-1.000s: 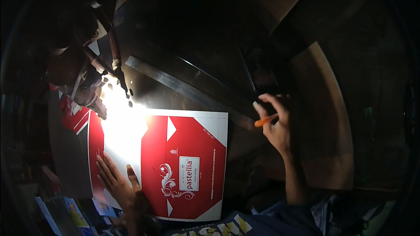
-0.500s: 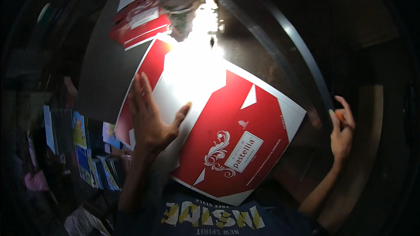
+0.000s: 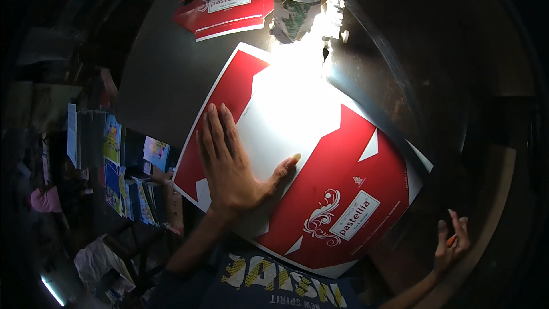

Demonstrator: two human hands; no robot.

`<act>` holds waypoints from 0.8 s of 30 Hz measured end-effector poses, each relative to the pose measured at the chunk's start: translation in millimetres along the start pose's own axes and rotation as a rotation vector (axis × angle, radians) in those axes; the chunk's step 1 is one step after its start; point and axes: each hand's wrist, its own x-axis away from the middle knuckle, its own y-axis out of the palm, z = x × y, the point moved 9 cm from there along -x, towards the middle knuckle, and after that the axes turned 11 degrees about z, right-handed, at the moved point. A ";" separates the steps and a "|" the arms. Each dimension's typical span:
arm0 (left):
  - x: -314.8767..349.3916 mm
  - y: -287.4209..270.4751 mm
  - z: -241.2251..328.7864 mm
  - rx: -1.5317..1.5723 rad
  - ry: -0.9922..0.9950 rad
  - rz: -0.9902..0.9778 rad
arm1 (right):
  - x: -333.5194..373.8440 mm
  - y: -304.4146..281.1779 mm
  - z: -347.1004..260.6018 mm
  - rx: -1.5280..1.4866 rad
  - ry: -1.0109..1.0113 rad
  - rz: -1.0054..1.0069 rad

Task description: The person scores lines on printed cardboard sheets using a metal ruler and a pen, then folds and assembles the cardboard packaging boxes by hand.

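Note:
A large red and white printed cardboard sheet (image 3: 303, 206) lies at a slant in front of me, its upper middle washed out by bright light. My left hand (image 3: 234, 177) rests flat on its left part, fingers apart and thumb stretched toward the middle. At the right, away from the sheet, my right hand (image 3: 452, 246) has its fingers curled round a small orange thing (image 3: 451, 241), mostly hidden, whose kind I cannot make out. A dark strip-like band (image 3: 384, 123) crosses the sheet's upper right edge; whether it touches the sheet I cannot tell.
A second red and white printed cardboard piece (image 3: 229, 6) lies at the top. Beside it, a cloth-wrapped machine part (image 3: 296, 6) stands over the bright light. Stacked booklets (image 3: 128, 183) stand lower left, above a white plastic bag (image 3: 100, 263). A pale curved edge (image 3: 497, 194) runs along the right.
The view has shifted, so the sheet and hands appear farther right. My right hand has moved down, away from the strip's end, and the dark band now crosses the sheet's upper right edge.

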 end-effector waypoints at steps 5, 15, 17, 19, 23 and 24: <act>-4.3 -5.2 -8.8 0.037 -0.046 0.021 | -7.2 49.2 -90.8 -0.179 -0.249 -0.040; -24.3 17.7 4.6 0.048 -0.024 -0.117 | -4.3 76.6 -140.6 -0.208 -0.416 0.017; -23.5 21.6 6.7 0.028 0.020 -0.110 | -3.6 73.8 -143.7 -0.196 -0.388 -0.002; -24.1 20.4 6.1 0.011 0.000 -0.101 | -5.6 70.4 -134.4 -0.279 -0.315 0.018; -23.7 20.5 5.3 0.041 0.001 -0.072 | -1.2 67.3 -131.8 -0.268 -0.367 0.001; -23.9 18.5 6.1 0.035 0.014 -0.053 | -2.3 67.5 -131.4 -0.270 -0.351 -0.009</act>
